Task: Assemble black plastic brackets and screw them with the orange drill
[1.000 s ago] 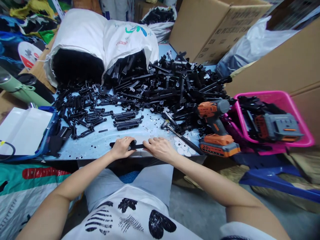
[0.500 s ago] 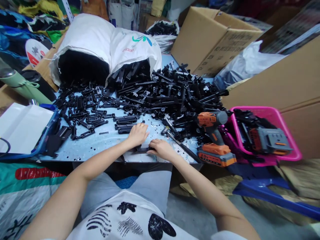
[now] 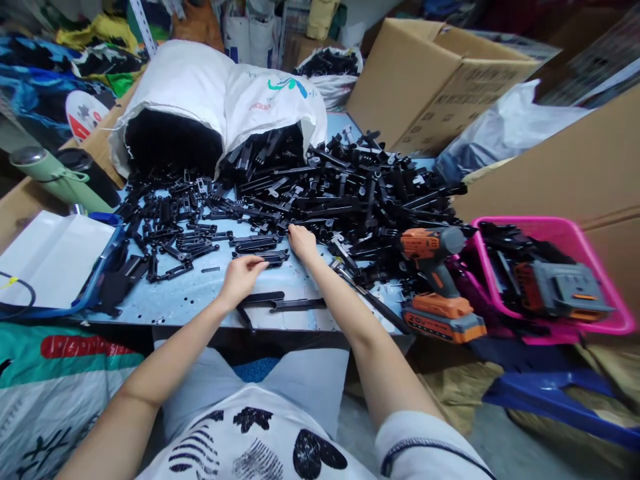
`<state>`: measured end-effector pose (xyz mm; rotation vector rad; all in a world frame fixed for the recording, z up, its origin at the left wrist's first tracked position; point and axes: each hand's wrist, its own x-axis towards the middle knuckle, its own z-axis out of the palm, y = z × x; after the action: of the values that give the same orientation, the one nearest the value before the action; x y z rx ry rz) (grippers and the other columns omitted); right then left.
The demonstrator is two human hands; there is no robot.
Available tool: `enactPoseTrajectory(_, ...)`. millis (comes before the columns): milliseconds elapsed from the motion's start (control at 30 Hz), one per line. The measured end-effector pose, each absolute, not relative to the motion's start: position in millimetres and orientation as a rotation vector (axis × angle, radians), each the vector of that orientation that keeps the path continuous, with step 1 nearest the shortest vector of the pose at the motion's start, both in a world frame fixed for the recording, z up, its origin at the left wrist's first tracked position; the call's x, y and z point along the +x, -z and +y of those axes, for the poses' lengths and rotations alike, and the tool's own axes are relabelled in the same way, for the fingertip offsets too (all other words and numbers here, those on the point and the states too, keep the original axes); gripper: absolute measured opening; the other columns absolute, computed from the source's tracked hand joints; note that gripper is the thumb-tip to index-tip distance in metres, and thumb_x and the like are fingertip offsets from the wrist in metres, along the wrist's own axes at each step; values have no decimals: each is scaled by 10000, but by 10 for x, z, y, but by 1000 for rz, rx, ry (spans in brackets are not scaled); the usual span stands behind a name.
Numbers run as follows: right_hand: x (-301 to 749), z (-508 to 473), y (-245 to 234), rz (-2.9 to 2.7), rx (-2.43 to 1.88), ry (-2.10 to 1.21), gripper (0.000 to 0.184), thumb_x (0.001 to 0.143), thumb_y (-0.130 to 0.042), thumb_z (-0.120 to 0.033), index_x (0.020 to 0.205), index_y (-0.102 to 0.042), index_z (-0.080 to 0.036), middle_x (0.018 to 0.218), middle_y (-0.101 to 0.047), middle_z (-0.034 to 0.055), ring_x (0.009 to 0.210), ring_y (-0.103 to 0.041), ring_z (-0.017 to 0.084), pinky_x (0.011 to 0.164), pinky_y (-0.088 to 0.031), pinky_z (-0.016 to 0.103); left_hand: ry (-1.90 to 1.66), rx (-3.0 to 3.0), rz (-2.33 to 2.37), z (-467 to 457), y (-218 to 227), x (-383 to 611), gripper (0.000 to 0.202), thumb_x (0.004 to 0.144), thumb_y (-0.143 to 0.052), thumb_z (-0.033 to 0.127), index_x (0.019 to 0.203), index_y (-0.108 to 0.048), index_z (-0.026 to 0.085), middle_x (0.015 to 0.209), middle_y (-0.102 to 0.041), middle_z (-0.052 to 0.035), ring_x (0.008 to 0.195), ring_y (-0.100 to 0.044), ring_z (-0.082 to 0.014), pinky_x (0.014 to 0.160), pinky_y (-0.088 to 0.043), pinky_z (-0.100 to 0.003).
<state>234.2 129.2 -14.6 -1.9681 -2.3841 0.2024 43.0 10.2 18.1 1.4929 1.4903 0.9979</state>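
Note:
My left hand [image 3: 239, 279] is closed in a pinch, its fingertips beside a row of slim black bracket-like parts [image 3: 274, 257]. What it pinches, if anything, I cannot make out. Farther forward, my right hand [image 3: 303, 243] reaches the near edge of the heap of black metal parts [image 3: 345, 190], fingers drawn together; anything between them is too small to tell. Below both hands, a jointed black metal arm [image 3: 263, 298] lies along the table's front edge, touched by neither.
An orange cordless drill [image 3: 433, 277] stands at right by a pink basket [image 3: 575, 230]. A hammer-like tool [image 3: 370, 293] lies left of it. White sacks [image 3: 180, 73] spill black parts at the back. A blue tray [image 3: 117, 230] holding white paper sits left.
My right hand has left the black part at the table edge and moved forward to the heap. My left hand has drawn back leftward. The jointed part now lies uncovered.

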Motion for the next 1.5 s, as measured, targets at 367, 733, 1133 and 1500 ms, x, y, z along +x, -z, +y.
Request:
enactPoseTrajectory(367, 2598, 667, 92, -2111, -1545, -423, 218, 855, -480, -291, 948, -603, -137, 986, -622, 109, 824, -594, 169, 744, -464, 276, -1065, 644, 1420, -646, 225, -218, 442, 525, -784, 490, 720, -673, 109, 615, -640, -34, 514, -525, -87, 541, -439, -220)
enactPoseTrajectory(733, 2470, -16, -258, -2465, -1274, -784, 101, 813, -570, -170, 782, -664, -147, 788, -657, 56, 686, -605, 129, 676, -463, 235, -930, 1228, 1611, -561, 464, -201, 403, 706, -663, 426, 985, -628, 138, 659, -513, 38, 460, -393, -64, 471, -329, -204)
enactPoseTrajectory(1133, 2471, -138, 116, -2727, -957, -430, 226, 929, -420, -169, 914, -644, -148, 881, -637, 94, 841, -581, 164, 734, -436, 260, -875, 2769, 1191, -742, 443, 2, 303, 894, -495, 275, 1169, -571, 174, 1206, -603, -121, 1222, -475, -265, 1030, -327, -438)
enactPoseTrajectory(1500, 2943, -353, 11, -2649, -1063, -53, 600, 899, -317, -620, 603, -550, -154, 571, -527, 54, 548, -491, 139, 523, -298, 258, -422, 2689, 1281, -395, 45, 367, 589, 918, -292, 560, 737, -621, 107, 689, -625, -119, 676, -596, -211, 586, -430, -294)
